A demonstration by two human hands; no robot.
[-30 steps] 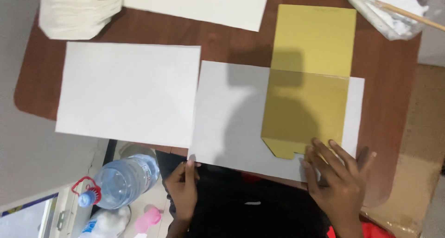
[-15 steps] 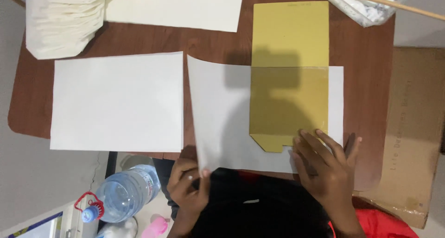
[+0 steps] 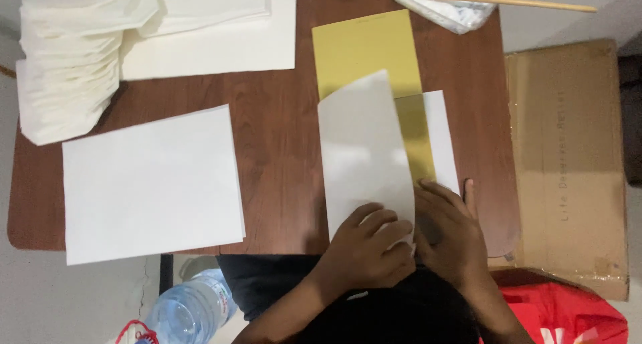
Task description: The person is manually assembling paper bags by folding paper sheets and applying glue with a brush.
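Since the frame half a second back, the white sheet [image 3: 364,156] has swung over from lying flat: its left half now lies folded across to the right, covering most of the lower part of the yellow template [image 3: 364,49], and the bare wood where that half lay is showing. Both hands have closed in toward each other at the near edge of the brown table [image 3: 281,156].

Left hand [image 3: 368,250] rests on the folded flap near its bottom edge, fingers curled and pressing down on the paper; whether the thumb pinches the edge from beneath cannot be told. Right hand [image 3: 451,233] lies flat just beside it, fingers together and spread forward over the lower right part of the sheet, touching the left hand's knuckles. Neither hand is clamped around anything; both press.

A narrow strip of yellow shows between the flap's right edge and the uncovered white margin of the sheet. The upper part of the template sticks out beyond the fold toward the far side of the table.

To the left, well apart from the hands, lies 1 flat stack of white paper [image 3: 150,183], overhanging the near table edge. At the far left corner sits a pile of folded white pieces [image 3: 73,56], with more large white sheets [image 3: 214,29] beside it. A thin wooden stick [image 3: 508,1] rests on a plastic bag [image 3: 445,13] at the far right. A cardboard box [image 3: 568,156] stands right of the table, a water bottle [image 3: 190,310] below its near edge.
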